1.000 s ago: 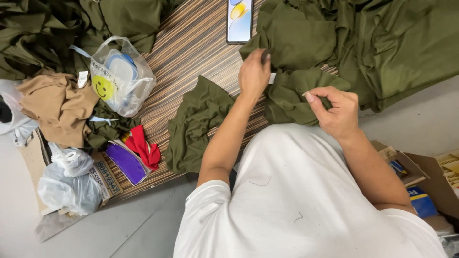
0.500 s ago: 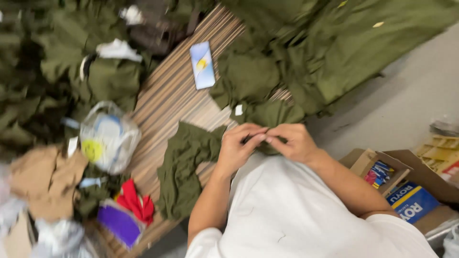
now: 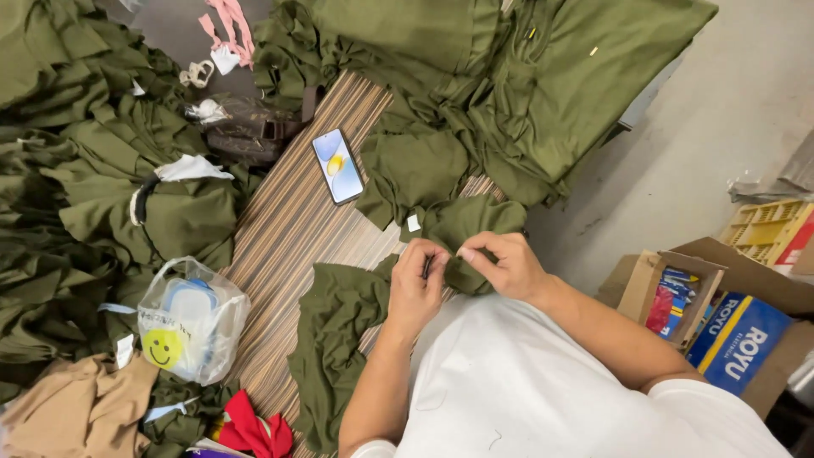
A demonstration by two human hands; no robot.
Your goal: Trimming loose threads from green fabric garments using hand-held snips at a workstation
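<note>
Hands: left hand [image 3: 415,284] and right hand [image 3: 507,263] both pinched shut on olive-green knit fabric piece [image 3: 465,227]; hold the edge taut between fingertips.

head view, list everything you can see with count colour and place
olive fabric piece: one, pinched at its edge by both hands
olive garment piles: many, top, left and centre
striped table: one, brown, under everything
phone: one, screen lit, on the table
clear bag: one, yellow smiley on it, left
tan cloth: one, bottom left
red cloth: one, bottom edge
pink strips: a few, top left
cardboard boxes: several, right, on the floor
left hand: fingers on the fabric
right hand: fingers on the fabric
</note>
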